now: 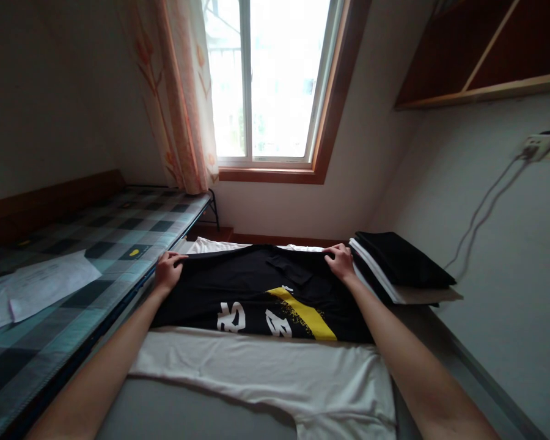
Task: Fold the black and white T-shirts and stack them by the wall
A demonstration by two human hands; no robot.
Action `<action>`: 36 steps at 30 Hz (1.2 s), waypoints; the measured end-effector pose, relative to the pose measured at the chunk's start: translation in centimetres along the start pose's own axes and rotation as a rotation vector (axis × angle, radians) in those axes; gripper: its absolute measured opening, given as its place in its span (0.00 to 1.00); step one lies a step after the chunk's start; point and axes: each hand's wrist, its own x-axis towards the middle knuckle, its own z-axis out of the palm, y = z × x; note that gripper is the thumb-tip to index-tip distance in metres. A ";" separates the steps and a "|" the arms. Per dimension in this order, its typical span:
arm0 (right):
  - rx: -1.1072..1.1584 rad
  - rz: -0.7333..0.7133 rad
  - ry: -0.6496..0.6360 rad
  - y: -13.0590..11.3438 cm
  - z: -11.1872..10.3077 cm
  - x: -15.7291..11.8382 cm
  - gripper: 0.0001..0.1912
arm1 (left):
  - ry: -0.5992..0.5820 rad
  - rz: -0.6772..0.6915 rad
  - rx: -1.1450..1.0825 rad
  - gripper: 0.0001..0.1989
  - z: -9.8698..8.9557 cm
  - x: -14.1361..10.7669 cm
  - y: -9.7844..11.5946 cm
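Observation:
A black T-shirt with white lettering and a yellow stripe is stretched between my two hands. My left hand pinches its far left corner, and my right hand pinches the far right one. The shirt's near edge rests over a white garment spread flat on a grey surface. Just beyond my right hand lies a stack of folded clothes, black on top with white beneath. Some white fabric shows behind the black shirt's far edge.
On the left, a bed with a checked mattress holds loose papers. A curtain hangs beside the window. Upper right is a wooden shelf; a cable runs down the wall from a socket.

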 end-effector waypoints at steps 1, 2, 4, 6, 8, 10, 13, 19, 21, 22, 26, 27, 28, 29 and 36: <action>0.062 -0.037 0.026 0.4 -0.4 -0.5 0.13 | 0.022 -0.008 -0.004 0.14 -0.7 -0.1 -0.3; 0.123 -0.081 0.044 1.0 -0.9 -1.0 0.13 | 0.042 -0.014 -0.005 0.15 -1.4 -0.3 -0.7; 0.231 -0.171 0.052 2.3 -1.9 -2.4 0.12 | 0.073 -0.027 -0.003 0.15 -2.9 -1.0 -1.6; 0.308 -0.233 0.013 3.8 -2.7 -4.0 0.11 | 0.044 -0.012 0.003 0.14 -4.4 -1.9 -2.4; 0.344 -0.273 -0.054 4.9 -3.3 -5.4 0.10 | -0.061 0.045 0.015 0.14 -5.5 -2.8 -2.7; 0.350 -0.295 -0.112 5.5 -3.6 -6.4 0.09 | -0.178 0.115 0.049 0.14 -6.1 -3.5 -2.7; 0.330 -0.313 -0.146 5.4 -3.9 -6.9 0.08 | -0.264 0.167 0.122 0.13 -6.5 -4.1 -2.3; 0.292 -0.319 -0.079 4.4 -5.3 -6.1 0.09 | -0.158 -0.021 0.068 0.16 -7.3 -3.6 -2.1; 0.278 -0.313 -0.056 4.7 -5.6 -6.3 0.09 | -0.106 -0.075 0.052 0.16 -7.7 -3.4 -2.1; 0.266 -0.314 -0.059 5.0 -5.6 -6.5 0.09 | -0.104 -0.074 0.048 0.16 -8.0 -3.5 -2.1; 0.201 -0.377 -0.135 6.1 -5.0 -7.9 0.08 | -0.251 0.037 0.066 0.15 -8.4 -4.2 -2.3; 0.187 -0.386 -0.151 6.3 -4.8 -8.3 0.08 | -0.284 0.050 0.081 0.15 -8.4 -4.6 -2.4; 0.173 -0.384 -0.163 6.4 -4.6 -8.6 0.08 | -0.306 0.049 0.098 0.15 -8.4 -4.9 -2.6; 0.161 -0.376 -0.169 6.4 -4.4 -8.8 0.08 | -0.319 0.039 0.117 0.15 -8.4 -5.1 -2.6; 0.074 -0.395 -0.186 6.0 -4.6 -9.2 0.10 | -0.346 0.139 0.314 0.16 -8.2 -5.8 -0.8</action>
